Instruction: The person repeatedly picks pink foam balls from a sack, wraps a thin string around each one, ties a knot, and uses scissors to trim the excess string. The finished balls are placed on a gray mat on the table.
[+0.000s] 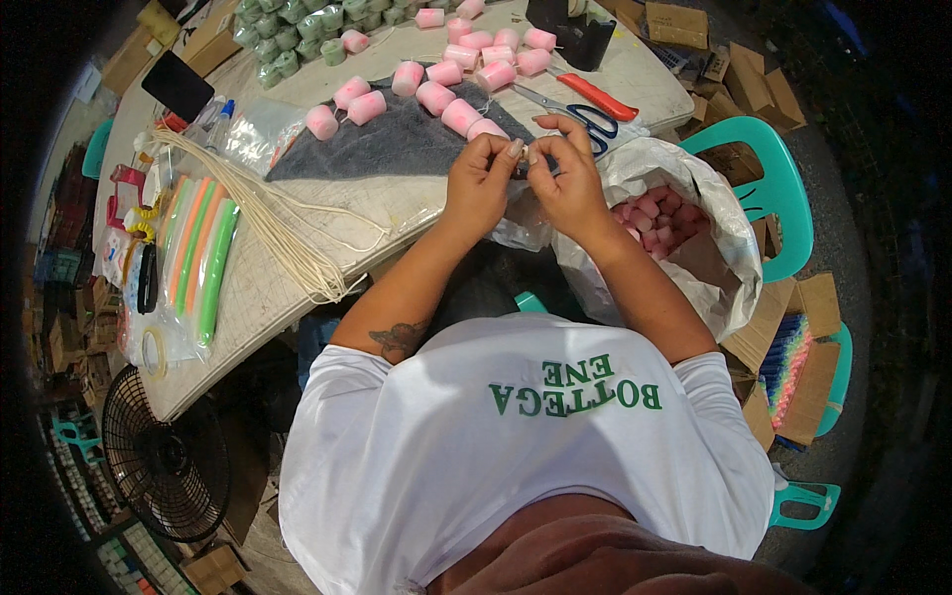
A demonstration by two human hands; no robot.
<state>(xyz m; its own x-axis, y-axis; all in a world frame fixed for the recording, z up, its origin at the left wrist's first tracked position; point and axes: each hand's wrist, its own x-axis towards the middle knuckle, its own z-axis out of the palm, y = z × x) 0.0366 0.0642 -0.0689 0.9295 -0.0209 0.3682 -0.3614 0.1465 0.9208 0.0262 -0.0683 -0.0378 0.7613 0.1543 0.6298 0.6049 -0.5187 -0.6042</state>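
Note:
My left hand (480, 185) and my right hand (568, 185) meet just past the table's near edge, both with pinched fingers. Between the fingertips shows a small pale bit, too small to name. Right beyond them, several pink candles (460, 116) lie in a row on a dark grey cloth (342, 151). More pink candles (497, 75) are heaped farther back. Beside my right hand lie dark-handled scissors (565, 109) and a red-handled knife (597, 96). A white sack (729, 223) of small pink pieces (662, 220) stands below my right wrist.
On the table's left lie a bundle of white wick cords (268, 223) and bagged orange and green sticks (203, 248). Wrapped green candles (297, 40) fill the back; a black container (585, 35) stands there. A fan (167, 451), green chairs (783, 198) and cardboard boxes (764, 84) surround the table.

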